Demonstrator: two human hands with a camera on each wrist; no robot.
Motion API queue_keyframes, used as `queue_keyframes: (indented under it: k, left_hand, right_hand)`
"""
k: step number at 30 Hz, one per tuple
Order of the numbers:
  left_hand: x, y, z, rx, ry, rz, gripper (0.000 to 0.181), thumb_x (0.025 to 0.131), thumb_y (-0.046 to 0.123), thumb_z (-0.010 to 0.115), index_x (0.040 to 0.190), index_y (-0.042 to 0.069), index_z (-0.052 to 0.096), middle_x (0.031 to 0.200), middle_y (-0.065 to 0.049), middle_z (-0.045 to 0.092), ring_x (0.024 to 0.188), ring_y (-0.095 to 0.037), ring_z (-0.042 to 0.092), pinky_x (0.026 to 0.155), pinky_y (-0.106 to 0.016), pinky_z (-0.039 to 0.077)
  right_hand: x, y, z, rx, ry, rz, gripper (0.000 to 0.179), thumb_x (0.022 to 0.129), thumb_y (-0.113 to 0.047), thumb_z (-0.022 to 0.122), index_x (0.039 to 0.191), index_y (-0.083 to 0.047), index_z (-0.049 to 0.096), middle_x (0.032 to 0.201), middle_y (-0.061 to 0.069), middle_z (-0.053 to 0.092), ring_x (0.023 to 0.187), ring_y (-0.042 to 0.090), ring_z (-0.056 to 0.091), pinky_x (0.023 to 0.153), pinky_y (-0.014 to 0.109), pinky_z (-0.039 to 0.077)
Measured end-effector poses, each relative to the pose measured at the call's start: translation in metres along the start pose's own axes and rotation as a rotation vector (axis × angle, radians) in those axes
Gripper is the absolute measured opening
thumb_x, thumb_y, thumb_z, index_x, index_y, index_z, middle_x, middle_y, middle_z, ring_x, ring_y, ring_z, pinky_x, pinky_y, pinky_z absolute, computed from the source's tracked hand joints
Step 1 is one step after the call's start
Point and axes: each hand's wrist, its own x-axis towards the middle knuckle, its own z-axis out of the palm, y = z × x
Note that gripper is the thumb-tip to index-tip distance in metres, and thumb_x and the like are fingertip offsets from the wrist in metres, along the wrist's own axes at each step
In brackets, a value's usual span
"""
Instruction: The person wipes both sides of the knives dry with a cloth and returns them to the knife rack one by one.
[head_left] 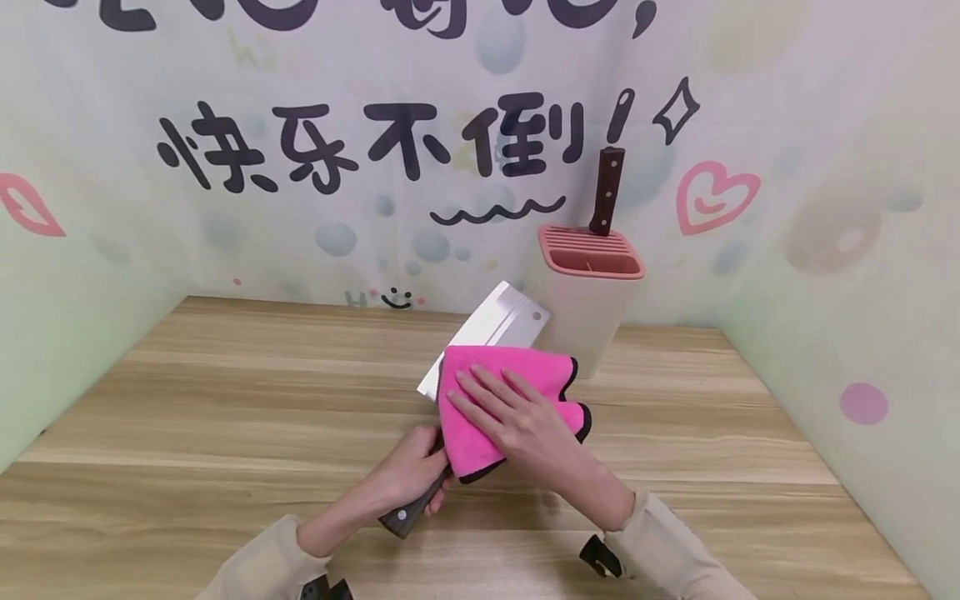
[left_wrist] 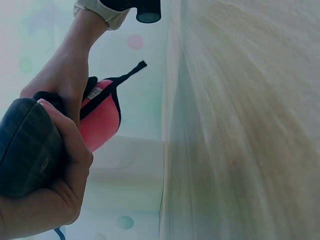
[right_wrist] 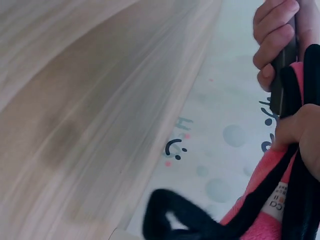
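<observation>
My left hand (head_left: 412, 467) grips the dark handle (left_wrist: 30, 150) of a cleaver, fingers curled round it. The cleaver's wide, shiny blade (head_left: 491, 321) points up and away, toward the back wall. A pink cloth (head_left: 465, 433) with black edging lies folded over the blade and hides its lower part. My right hand (head_left: 521, 421) presses on the cloth from above with its fingers stretched out. From the right wrist view, the thumb (right_wrist: 292, 127) shows on the cloth's other side, so the hand pinches cloth and blade together. A white label (right_wrist: 276, 202) shows on the cloth.
Just behind the cleaver, to the right, stands a white knife block (head_left: 588, 317) with a pink slotted top. A knife with a brown riveted handle (head_left: 609, 190) stands in it. The wooden table (head_left: 225, 400) meets printed fabric walls (head_left: 300, 250) at the back and sides.
</observation>
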Motion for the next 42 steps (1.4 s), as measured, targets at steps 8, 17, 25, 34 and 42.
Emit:
queue_keyframes:
  k: [8,17,25,34,42]
  left_hand:
    - [-0.001,0.001,-0.001,0.006,-0.009,0.001,0.024,0.096,0.012,0.034,0.082,-0.004,0.044,0.056,-0.004,0.045,0.036,-0.011,0.046,0.035,-0.033,0.045]
    - [-0.004,0.002,-0.003,-0.007,-0.009,-0.009,0.034,0.095,0.026,0.042,0.08,-0.005,0.044,0.054,-0.003,0.046,0.035,-0.008,0.045,0.033,-0.028,0.043]
    - [-0.007,0.001,-0.004,-0.003,-0.034,-0.024,0.041,0.093,0.034,0.045,0.081,-0.005,0.044,0.053,-0.003,0.047,0.035,-0.01,0.045,0.033,-0.025,0.041]
    - [-0.009,-0.003,-0.005,-0.004,-0.045,-0.019,0.037,0.093,0.033,0.045,0.083,-0.003,0.044,0.053,-0.004,0.047,0.034,-0.012,0.045,0.032,-0.027,0.04]
    - [-0.011,-0.002,-0.005,0.01,-0.06,-0.016,0.038,0.093,0.032,0.045,0.08,-0.004,0.044,0.052,-0.005,0.046,0.034,-0.011,0.044,0.032,-0.028,0.041]
  right_hand:
    - [0.002,0.002,-0.002,0.027,-0.019,0.02,0.038,0.088,-0.006,0.046,0.126,-0.012,0.051,0.13,0.011,0.047,0.123,0.028,0.04,0.097,0.039,0.038]
    - [-0.002,0.017,-0.001,0.006,-0.058,0.09,0.054,0.076,-0.003,0.066,0.127,-0.014,0.05,0.131,0.009,0.046,0.125,0.027,0.037,0.096,0.042,0.039]
    - [-0.007,0.033,0.002,0.02,-0.033,0.173,0.053,0.075,0.004,0.064,0.124,-0.012,0.053,0.131,0.017,0.045,0.123,0.032,0.039,0.096,0.044,0.038]
    - [-0.016,0.05,0.007,0.068,-0.005,0.276,0.053,0.075,0.008,0.063,0.123,-0.01,0.053,0.129,0.021,0.045,0.121,0.035,0.039,0.095,0.047,0.038]
    - [-0.02,0.058,0.008,0.084,0.003,0.326,0.05,0.076,0.009,0.062,0.122,-0.008,0.055,0.128,0.021,0.046,0.12,0.037,0.04,0.093,0.047,0.04]
